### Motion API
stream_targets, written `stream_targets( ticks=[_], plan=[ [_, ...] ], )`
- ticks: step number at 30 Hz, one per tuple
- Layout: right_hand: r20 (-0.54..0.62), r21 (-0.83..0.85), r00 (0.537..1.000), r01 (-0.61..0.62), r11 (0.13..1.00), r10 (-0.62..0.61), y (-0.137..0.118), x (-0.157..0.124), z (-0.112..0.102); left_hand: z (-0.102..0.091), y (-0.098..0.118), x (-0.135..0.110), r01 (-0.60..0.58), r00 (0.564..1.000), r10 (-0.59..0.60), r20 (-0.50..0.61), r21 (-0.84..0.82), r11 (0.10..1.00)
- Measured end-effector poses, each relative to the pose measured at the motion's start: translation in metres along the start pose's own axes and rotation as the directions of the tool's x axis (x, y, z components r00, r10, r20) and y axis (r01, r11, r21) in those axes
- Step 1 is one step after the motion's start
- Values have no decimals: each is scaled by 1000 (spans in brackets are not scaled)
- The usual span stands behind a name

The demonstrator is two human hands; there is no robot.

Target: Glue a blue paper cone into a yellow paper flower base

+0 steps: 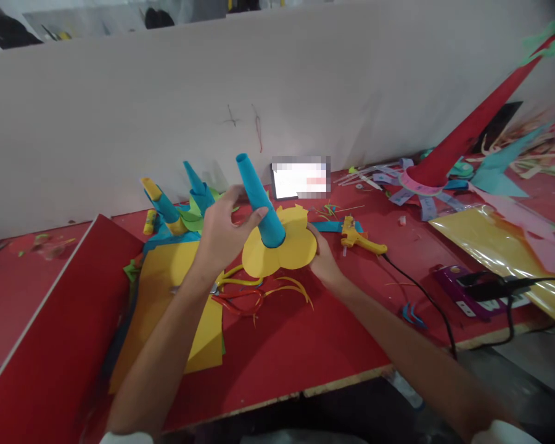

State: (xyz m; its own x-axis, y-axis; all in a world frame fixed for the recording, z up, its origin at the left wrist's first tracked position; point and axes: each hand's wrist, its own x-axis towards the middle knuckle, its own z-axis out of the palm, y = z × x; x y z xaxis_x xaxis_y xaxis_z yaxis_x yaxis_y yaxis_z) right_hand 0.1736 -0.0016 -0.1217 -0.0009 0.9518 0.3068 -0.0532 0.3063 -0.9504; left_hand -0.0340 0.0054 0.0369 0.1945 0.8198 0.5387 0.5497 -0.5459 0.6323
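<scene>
My left hand (pixel 229 228) is wrapped round the side of a blue paper cone (pixel 260 200), thumb across its front. The cone's wide lower end meets the middle of a yellow paper flower (pixel 298 243) with rounded petals. At the flower's right edge, my right hand (pixel 324 259) grips the paper, its fingers partly hidden underneath. Below the flower lie scissors with red handles (pixel 240 303) and another tool with yellow handles (pixel 234 275), both resting partly on yellow paper sheets (pixel 203 342).
A yellow glue gun (pixel 361 239) with a black cord lies on the red table (pixel 333 333). Behind stands a lit tablet (pixel 300 179). Blue and yellow paper pieces (pixel 166 209) stand left, beside a red panel (pixel 69 308). A tall red cone (pixel 472 129) leans at right near a purple box (pixel 467 293).
</scene>
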Motion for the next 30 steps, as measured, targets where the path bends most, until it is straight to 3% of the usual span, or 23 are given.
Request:
stream_targets(
  ticks=[4, 8, 12, 14, 17, 19, 21, 26, 30],
  plan=[
    [-102, 12, 995, -5, 1000, 6, -2, 4, -6, -6, 0, 1, -9, 1000, 9, -28, -2, 1000],
    [-189, -45, 976, 99, 994, -105, -1, 5, -10, -7, -1, 1, -4, 1000, 3, -28, -5, 1000],
    [-203, -154, 960, 165, 974, -194, -9, 4, -13, -7, 0, 0, -19, 1000, 19, -12, 26, 999],
    [-153, -267, 957, 198, 943, -245, -14, 3, -13, -7, 3, 0, -39, 999, 38, 19, 60, 997],
    [56, -451, 950, 299, 841, -308, -18, 0, -10, -5, 9, -2, -59, 996, 51, 74, 111, 992],
    [200, -516, 935, 355, 779, -293, -15, -3, -6, -2, 14, -4, -60, 992, 47, 115, 113, 992],
    [272, -543, 928, 367, 755, -255, -7, -6, -1, 0, 18, -6, -54, 989, 39, 146, 99, 994],
    [278, -553, 941, 322, 768, -194, 11, -5, 3, 2, 19, -8, -43, 989, 32, 143, 79, 996],
    [221, -501, 956, 279, 819, -190, 4, -1, -2, -1, 15, -6, -38, 993, 31, 111, 61, 997]
  ],
)
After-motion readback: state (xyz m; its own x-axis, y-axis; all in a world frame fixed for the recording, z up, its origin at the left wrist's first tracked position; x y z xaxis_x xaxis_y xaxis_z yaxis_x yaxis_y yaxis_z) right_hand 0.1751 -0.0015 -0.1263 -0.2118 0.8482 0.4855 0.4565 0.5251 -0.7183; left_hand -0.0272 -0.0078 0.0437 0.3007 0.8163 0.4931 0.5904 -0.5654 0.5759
